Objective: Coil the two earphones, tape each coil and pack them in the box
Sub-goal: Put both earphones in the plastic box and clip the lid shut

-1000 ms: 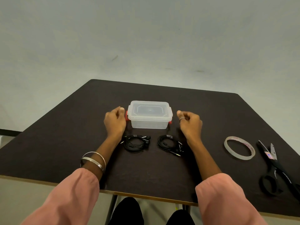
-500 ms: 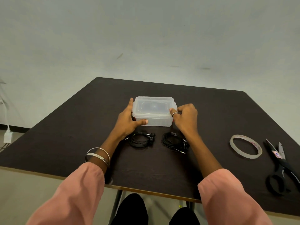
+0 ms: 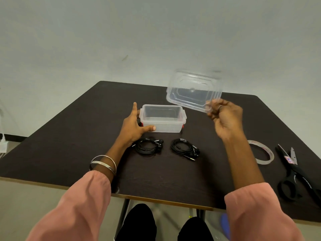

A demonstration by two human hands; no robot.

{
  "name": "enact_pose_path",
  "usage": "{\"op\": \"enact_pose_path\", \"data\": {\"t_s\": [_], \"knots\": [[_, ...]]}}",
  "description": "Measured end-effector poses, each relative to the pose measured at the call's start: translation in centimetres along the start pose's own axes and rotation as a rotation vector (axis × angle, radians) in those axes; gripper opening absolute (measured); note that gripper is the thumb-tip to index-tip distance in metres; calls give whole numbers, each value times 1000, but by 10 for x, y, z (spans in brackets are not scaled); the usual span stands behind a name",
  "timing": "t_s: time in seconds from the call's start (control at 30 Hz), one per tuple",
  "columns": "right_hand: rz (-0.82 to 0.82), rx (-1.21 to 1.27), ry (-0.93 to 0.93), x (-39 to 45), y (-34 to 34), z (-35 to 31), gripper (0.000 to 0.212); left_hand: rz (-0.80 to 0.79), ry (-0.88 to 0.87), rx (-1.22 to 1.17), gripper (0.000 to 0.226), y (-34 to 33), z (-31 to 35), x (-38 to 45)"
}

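A clear plastic box (image 3: 163, 126) with red clips stands open at the middle of the dark table (image 3: 69, 136). My left hand (image 3: 132, 129) holds its left end, thumb along the front wall and fingers straight up the side. My right hand (image 3: 225, 119) pinches the box's clear lid (image 3: 192, 91) by its near corner, raised in the air to the right of the box. Two coiled black earphones lie in front of the box: the left earphone coil (image 3: 148, 146) and the right earphone coil (image 3: 185, 148).
A roll of clear tape (image 3: 264, 152) lies flat at the right, partly behind my right forearm. Black scissors (image 3: 295, 174) lie at the table's right edge. My knees show below the table's near edge.
The lid was on the box with both hands at its sides. My right hand has lifted the lid off and carried it up and to the right; my left hand stays on the box.
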State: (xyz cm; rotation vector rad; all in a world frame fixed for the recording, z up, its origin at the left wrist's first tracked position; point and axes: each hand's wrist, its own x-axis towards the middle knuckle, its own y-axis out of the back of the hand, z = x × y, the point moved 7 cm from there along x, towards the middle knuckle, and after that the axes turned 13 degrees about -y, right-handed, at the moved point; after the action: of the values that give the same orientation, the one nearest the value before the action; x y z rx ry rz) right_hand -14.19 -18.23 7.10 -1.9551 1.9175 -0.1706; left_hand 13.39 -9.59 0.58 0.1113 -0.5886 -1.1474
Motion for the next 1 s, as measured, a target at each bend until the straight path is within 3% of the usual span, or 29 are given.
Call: {"op": "enact_pose_path", "data": {"t_s": [0.13,0.2,0.3,0.4,0.53,0.6,0.67,0.73,0.8,0.9,1.0], "knots": [[279,-601,513,-15,30,-21,18,-2,0,18,111,0,3,-2],[340,-946,665,-17,33,-12,16,-10,-6,39,108,-1,4,-3],[338,-1320,717,-17,37,13,16,-58,-28,74,109,-3,5,-3],[285,-1516,601,-17,36,31,16,-92,-16,1,113,-3,-1,-4],[217,-1657,433,-12,33,39,21,-51,56,-245,109,10,-7,-12],[153,-1614,410,-15,32,41,28,51,101,-272,97,19,-10,-20],[107,-1411,475,-26,27,35,27,246,180,-250,71,32,-15,-31],[27,-1214,460,-36,16,30,20,325,248,-132,33,40,-13,-38],[-92,-1221,349,-38,1,40,21,203,226,66,14,38,-1,-37],[-165,-1404,275,-38,-16,61,28,-76,130,349,16,24,22,-33],[-142,-1471,283,-34,-22,71,18,-244,104,545,15,11,28,-32]]}}
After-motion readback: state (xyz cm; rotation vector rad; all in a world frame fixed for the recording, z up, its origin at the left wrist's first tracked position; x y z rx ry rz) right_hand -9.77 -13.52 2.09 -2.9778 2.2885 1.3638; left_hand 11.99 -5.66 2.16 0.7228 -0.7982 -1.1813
